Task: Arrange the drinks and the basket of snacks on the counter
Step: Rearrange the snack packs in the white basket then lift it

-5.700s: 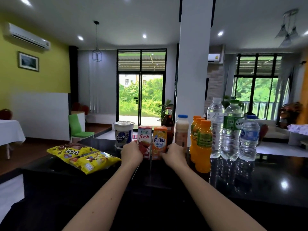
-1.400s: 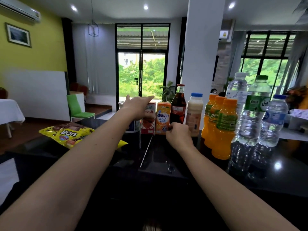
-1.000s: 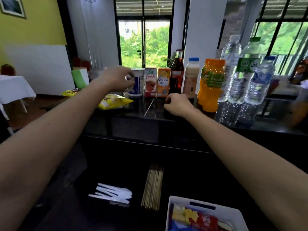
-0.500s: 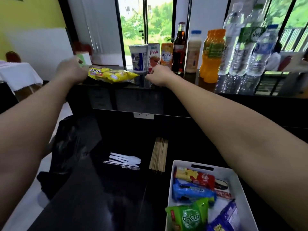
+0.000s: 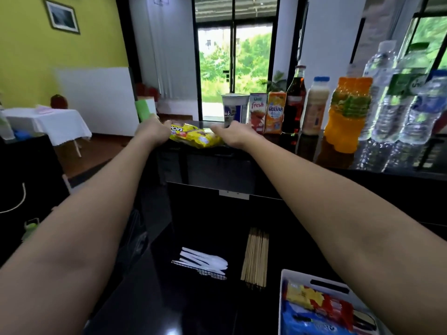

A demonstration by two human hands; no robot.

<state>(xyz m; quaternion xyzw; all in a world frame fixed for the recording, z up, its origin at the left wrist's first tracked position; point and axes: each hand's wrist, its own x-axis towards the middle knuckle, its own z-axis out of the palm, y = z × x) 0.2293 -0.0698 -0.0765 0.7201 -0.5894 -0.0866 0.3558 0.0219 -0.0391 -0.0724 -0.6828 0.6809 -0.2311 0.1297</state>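
Yellow snack bags (image 5: 196,137) lie at the left end of the raised black counter (image 5: 396,166). My left hand (image 5: 154,130) is closed on their left end and my right hand (image 5: 231,135) grips their right end, its fingers blurred. To the right, a row of drinks stands: a white cup (image 5: 234,108), a red carton (image 5: 257,112), an orange carton (image 5: 275,112), a cola bottle (image 5: 295,100), a milky bottle (image 5: 315,105), orange juice bottles (image 5: 348,112) and water bottles (image 5: 393,93). The white basket of snacks (image 5: 312,277) sits on the lower counter at bottom right.
White plastic spoons (image 5: 203,261) and a bundle of wooden skewers (image 5: 256,257) lie on the lower black counter beside the basket. A white-clothed table (image 5: 52,119) stands far left, and a glass door is behind the counter.
My right hand has moved left from the cartons to the right end of the yellow bags. My left hand has closed in on their left end. The view has tilted up slightly.
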